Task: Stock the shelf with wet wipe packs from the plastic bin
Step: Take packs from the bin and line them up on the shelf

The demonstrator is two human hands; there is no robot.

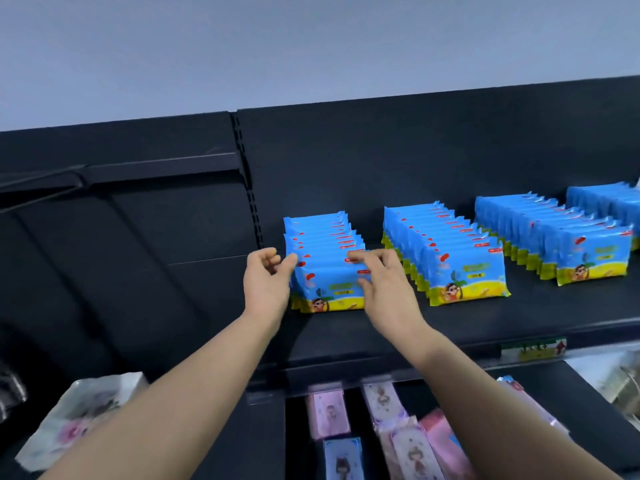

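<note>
Left hand (266, 276), right hand (382, 282) — wipe packs (327, 271)

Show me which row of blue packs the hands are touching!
The leftmost row, nearest the shelf post. The left hand and right hand touch it; the other rows stand untouched.

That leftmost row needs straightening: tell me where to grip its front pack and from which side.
Probably by its two short ends, from the front: the front pack stands upright facing out, other packs tight behind it, gaps beside both ends.

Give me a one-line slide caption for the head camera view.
Left hand and right hand touch the leftmost row of blue wet wipe packs on the black shelf.
</note>
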